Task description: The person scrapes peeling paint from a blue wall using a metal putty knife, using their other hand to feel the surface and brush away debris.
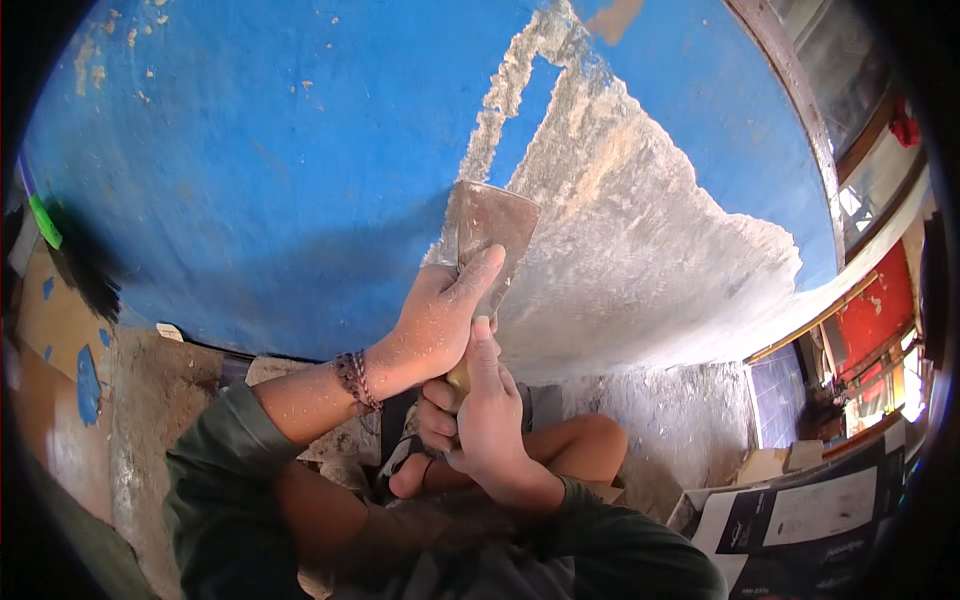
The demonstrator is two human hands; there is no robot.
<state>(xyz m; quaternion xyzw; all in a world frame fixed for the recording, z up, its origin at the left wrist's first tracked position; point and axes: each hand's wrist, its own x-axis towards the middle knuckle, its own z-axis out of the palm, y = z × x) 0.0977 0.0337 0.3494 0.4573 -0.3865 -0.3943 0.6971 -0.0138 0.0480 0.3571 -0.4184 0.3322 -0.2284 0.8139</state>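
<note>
1. One blue wall, stiff and fixed by its look, with one large bare patch of rough grey, its edge ragged; the coating there is likely brittle.
2. One black-and-white carton, at lower right.
3. One broom with black bristles, at far left.
4. Two hands. The left hand has its thumb flat on the blade's face, its other fingers mostly hidden behind; the right hand has its fingers curled closed round the handle, thumb laid upward along it.
5. One scraper, held before the wall over the patch's left side; whether its edge touches, I cannot tell. It should be light, its metal blade stiff, perhaps slightly springy, and dust may make it slippery. Best hold: the yellowish handle, with a thumb low on the blade, clear of the wide edge.
6. About four blue flakes, at far left, probably thin and fragile.
</note>
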